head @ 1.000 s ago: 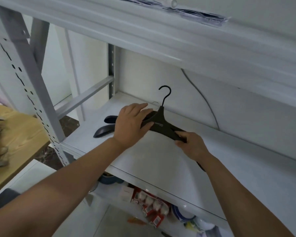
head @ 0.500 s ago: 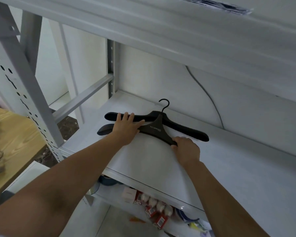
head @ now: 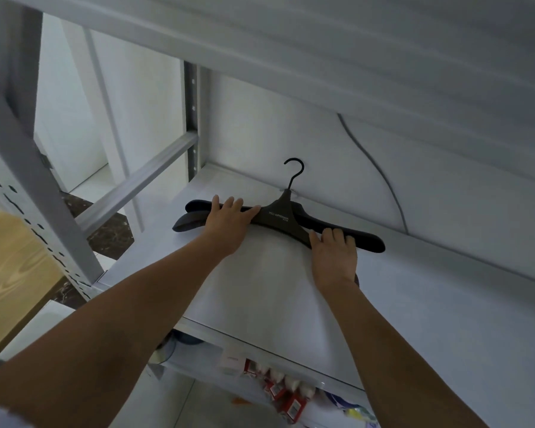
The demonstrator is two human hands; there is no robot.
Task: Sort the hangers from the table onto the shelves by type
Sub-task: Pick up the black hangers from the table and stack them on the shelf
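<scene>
Two black hangers lie stacked on the white shelf, close to the back wall. The upper hanger carries a small logo, and its hook stands up against the wall. Beneath and behind it, the lower hanger sticks out on the right. My left hand rests flat on the left arms of the hangers, fingers stretched over them. My right hand lies on the upper hanger's right arm, with its fingertips reaching the lower hanger. The upper hanger's right end is hidden under my right wrist.
Another shelf board hangs low overhead. A perforated upright post stands at the left, beside a wooden table. Small red and white boxes sit on the shelf below. A grey cable runs down the back wall.
The hanger I held above the shelf has come down onto the other one and slid toward the back wall. Both hands went from gripping it to lying on top.
</scene>
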